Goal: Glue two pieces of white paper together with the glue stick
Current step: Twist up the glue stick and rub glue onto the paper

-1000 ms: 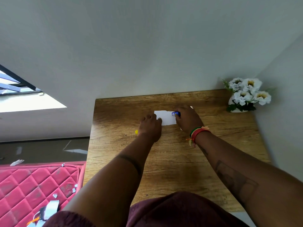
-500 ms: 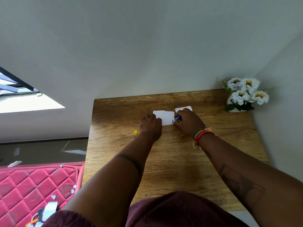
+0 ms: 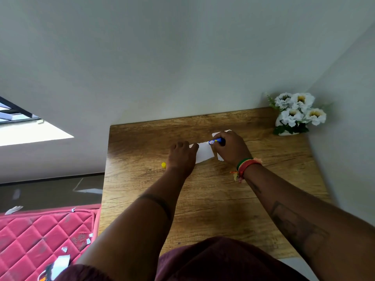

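A small white paper (image 3: 204,153) lies on the wooden table (image 3: 213,199). My left hand (image 3: 181,158) presses its left edge flat with the fingertips. My right hand (image 3: 232,149) grips a blue glue stick (image 3: 216,141), whose tip rests on the paper's far right corner. A second white paper (image 3: 220,133) peeks out from under and behind my right hand, mostly hidden. The yellow glue cap (image 3: 163,165) sits on the table just left of my left hand.
A white vase of white flowers (image 3: 297,114) stands at the table's far right corner against the wall. A pink quilted mattress (image 3: 40,236) with paper scraps lies on the floor to the left of the table.
My right hand with the glue stick went down toward the paper's near edge, then back up to its far right corner. My left hand stayed on the paper.
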The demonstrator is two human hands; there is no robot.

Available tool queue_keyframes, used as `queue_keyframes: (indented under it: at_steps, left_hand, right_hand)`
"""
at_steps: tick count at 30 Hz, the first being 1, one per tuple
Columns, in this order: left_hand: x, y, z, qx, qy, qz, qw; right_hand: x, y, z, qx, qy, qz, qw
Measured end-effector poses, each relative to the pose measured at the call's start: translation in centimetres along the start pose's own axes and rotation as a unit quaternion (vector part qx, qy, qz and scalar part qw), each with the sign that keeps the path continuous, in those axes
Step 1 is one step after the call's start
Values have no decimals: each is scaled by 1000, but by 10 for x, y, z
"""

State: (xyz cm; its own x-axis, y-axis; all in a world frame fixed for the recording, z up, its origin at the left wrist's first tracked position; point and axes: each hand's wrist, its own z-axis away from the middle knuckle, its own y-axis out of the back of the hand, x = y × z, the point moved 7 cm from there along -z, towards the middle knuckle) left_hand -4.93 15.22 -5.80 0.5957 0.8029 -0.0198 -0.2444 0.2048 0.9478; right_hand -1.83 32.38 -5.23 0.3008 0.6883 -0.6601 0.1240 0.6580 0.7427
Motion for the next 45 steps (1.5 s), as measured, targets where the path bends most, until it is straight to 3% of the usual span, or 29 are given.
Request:
queue_keyframes:
  at_steps: [6, 11, 16, 32, 45]
  left_hand:
    - [11, -9, 1, 0, -118, -19, 993]
    - [4, -11, -6, -4, -76, -24, 997]
    - [-7, -14, -9, -5, 2, 71, 997]
    - [-11, -18, -9, 5, 18, 108, 994]
    - [-10, -18, -7, 4, 29, 108, 994]
  right_hand:
    - [0, -4, -1, -14, -3, 0, 1000]
    - [1, -6, -2, -16, 10, 3, 1000]
    - [-7, -10, 1, -40, 35, 17, 998]
    - [-39, -32, -24, -109, 76, 122, 984]
    - [-36, -28, 11, -169, 128, 168, 963]
